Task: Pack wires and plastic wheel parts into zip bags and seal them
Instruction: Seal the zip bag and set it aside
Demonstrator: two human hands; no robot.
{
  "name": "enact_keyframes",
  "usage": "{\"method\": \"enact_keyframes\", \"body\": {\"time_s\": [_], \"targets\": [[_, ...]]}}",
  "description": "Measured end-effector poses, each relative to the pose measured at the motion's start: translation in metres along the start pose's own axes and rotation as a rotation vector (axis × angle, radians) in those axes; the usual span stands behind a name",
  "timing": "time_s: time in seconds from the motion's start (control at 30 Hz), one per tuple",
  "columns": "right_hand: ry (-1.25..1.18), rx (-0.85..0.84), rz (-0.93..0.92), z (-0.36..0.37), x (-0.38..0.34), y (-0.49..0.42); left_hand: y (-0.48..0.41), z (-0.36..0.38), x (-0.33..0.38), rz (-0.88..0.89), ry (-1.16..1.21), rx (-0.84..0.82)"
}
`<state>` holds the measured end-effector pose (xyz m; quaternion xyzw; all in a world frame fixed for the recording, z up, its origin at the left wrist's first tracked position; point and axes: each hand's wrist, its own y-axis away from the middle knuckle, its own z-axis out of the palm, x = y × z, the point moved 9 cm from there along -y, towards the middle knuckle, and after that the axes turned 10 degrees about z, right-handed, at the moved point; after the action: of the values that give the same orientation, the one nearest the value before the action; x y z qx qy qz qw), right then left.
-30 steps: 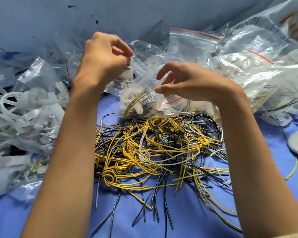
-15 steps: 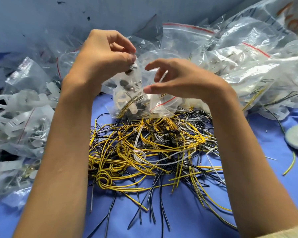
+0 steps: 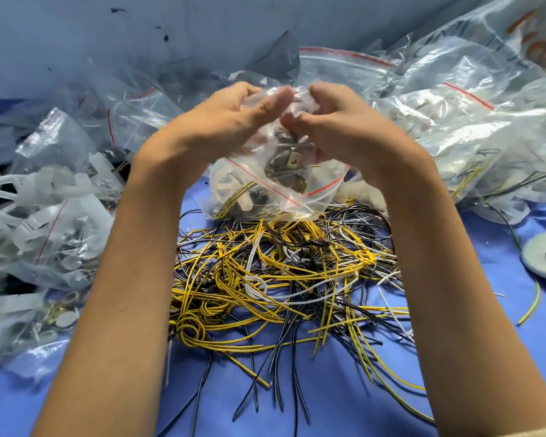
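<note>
Clear zip bag (image 3: 278, 187), seemingly gripped, between left hand (image 3: 230, 121) and right hand (image 3: 338, 121).

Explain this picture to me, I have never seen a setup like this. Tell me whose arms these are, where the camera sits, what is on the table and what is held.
No machine here: a person works with bare hands. The one camera is worn on their head and looks forward and down, so the arms enter from the bottom. The left hand and right hand both grip the top of a small clear zip bag, with wire and small parts inside. Below it, on the blue surface, lies a loose pile of yellow, black and white wires. At the right are filled bags heaped up, at the left white plastic parts, and at the right edge a white disc.
</note>
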<state>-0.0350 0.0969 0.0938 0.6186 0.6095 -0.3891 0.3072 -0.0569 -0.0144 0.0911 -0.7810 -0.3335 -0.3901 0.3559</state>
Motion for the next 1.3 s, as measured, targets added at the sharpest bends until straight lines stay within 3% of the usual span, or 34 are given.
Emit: {"method": "enact_keyframes", "body": {"time_s": [0.13,0.3,0.37,0.5,0.6,0.7,0.8,0.93,1.1,1.3], "targets": [[-0.027,0.183,0.100,-0.020,0.018,-0.009,0.007,0.023,-0.011,-0.050,0.129,-0.162],[0.009,0.287,0.080,-0.031,0.012,-0.004,0.001,0.026,0.007,0.033,0.227,-0.096],[-0.063,0.220,0.109,-0.027,0.012,-0.003,0.001,0.023,0.011,0.065,0.197,-0.061],[-0.216,-0.076,0.136,-0.001,0.012,0.001,-0.001,0.008,0.008,0.069,0.097,0.107],[-0.226,-0.116,0.099,0.001,0.011,0.004,-0.005,-0.001,0.001,0.002,0.051,0.209],[-0.187,-0.035,0.084,-0.009,0.010,0.002,-0.007,0.003,-0.002,-0.030,0.101,0.186],[-0.299,0.055,0.076,-0.017,0.011,0.001,-0.010,0.007,-0.007,-0.079,0.100,0.186],[-0.427,0.179,0.089,-0.033,0.020,-0.004,-0.015,0.017,-0.002,-0.030,-0.089,0.155],[-0.249,0.325,0.123,-0.055,0.034,-0.007,-0.016,0.045,0.011,0.068,-0.226,-0.003],[-0.206,0.379,0.125,-0.069,0.040,-0.002,-0.012,0.060,-0.005,-0.026,-0.295,-0.025]]}}
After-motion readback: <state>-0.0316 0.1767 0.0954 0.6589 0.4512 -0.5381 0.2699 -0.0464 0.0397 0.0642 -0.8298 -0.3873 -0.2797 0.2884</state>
